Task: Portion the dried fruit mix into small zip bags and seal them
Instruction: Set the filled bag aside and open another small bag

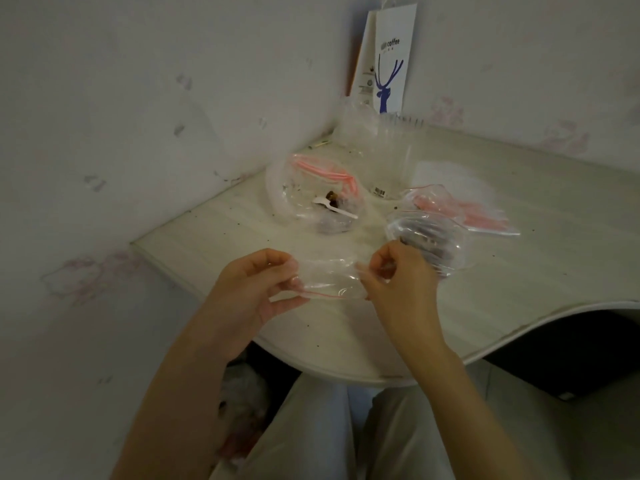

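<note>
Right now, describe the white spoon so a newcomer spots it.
Start at the pale table in the corner. On its left lies a large clear bag with pink zip strips. The spoon lies there beside dark fruit: small, white, opaque among clear plastic.

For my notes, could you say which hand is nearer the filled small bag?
Right: the right hand is beside the filled small bag; the left hand lies beyond the empty bag.

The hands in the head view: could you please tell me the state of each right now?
Left hand: pinching the left end of the small zip bag.
Right hand: pinching the same bag's right end.
</note>
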